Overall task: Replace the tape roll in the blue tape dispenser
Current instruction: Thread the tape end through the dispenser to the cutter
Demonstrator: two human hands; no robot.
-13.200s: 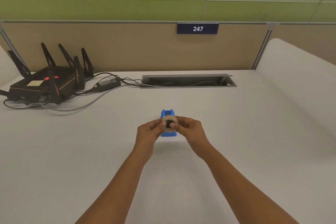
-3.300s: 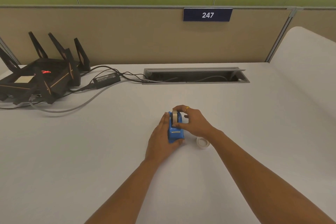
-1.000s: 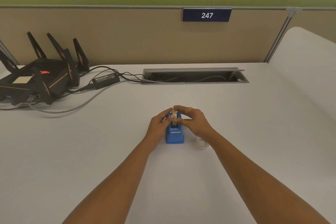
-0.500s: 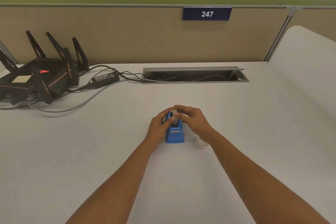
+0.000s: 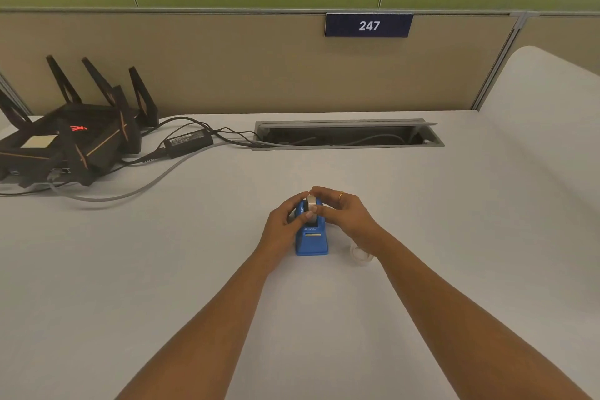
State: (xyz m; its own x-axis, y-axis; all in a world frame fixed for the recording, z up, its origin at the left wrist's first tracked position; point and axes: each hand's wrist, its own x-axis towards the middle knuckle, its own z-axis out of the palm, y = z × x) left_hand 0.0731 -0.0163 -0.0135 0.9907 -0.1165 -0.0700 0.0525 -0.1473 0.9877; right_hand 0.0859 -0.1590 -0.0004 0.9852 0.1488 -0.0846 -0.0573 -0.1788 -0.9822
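The blue tape dispenser stands on the white desk in the middle, its cutter end toward me. A tape roll sits upright in its cradle, top edge showing. My left hand wraps the dispenser's left side with the thumb on the roll. From the right, my right hand pinches the roll with its fingertips. A second, clear, nearly bare tape roll lies flat on the desk, partly hidden under my right wrist.
A black router with antennas, a power brick and cables occupy the back left. An open cable tray slot is set in the desk at the back. A beige partition with sign 247 stands behind.
Over the last second both hands have stayed on the roll and dispenser, with only small finger shifts. Earlier, the roll was held in the air above the dispenser; now it sits in the cradle.
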